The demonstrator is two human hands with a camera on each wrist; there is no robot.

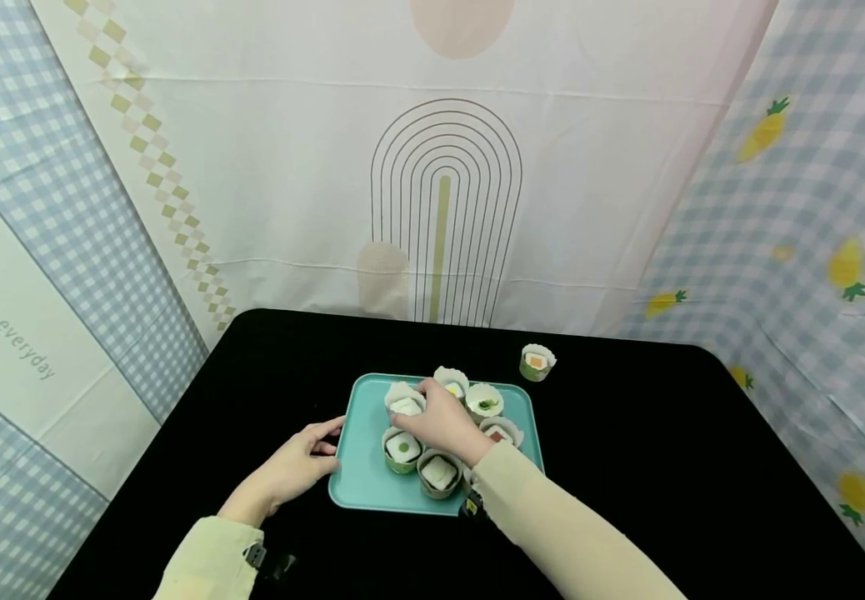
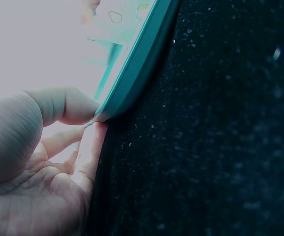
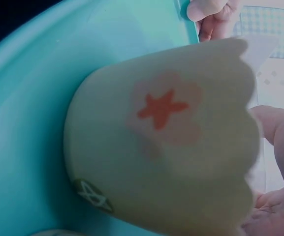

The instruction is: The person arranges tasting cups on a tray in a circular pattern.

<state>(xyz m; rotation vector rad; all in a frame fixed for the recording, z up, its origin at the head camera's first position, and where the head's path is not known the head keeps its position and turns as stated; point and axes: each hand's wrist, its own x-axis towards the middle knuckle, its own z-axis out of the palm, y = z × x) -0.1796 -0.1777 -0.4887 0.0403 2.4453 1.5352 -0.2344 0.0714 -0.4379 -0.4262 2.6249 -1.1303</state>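
Note:
My left hand [image 1: 290, 465] pinches the left rim of a turquoise tray [image 1: 357, 475]; in the left wrist view the thumb and a finger [image 2: 90, 147] meet at the tray's edge [image 2: 137, 64]. Over the tray, my right hand [image 1: 443, 423] holds a scalloped paper cup [image 1: 405, 404] with a white piece inside, at the back left of the group. Beside it stand a cup with a green dot [image 1: 402, 447] and one with a plain white top [image 1: 438, 473]. A pale paper cup with a red star [image 3: 164, 109] fills the right wrist view, close to the camera.
Several more filled paper cups stand on the tray, including one with a green piece [image 1: 485, 402] and one with a red square [image 1: 498, 435]. Another cup with an orange square [image 1: 537, 362] stands on the black table [image 1: 627, 467] behind the tray's right corner. Printed cloth hangs behind.

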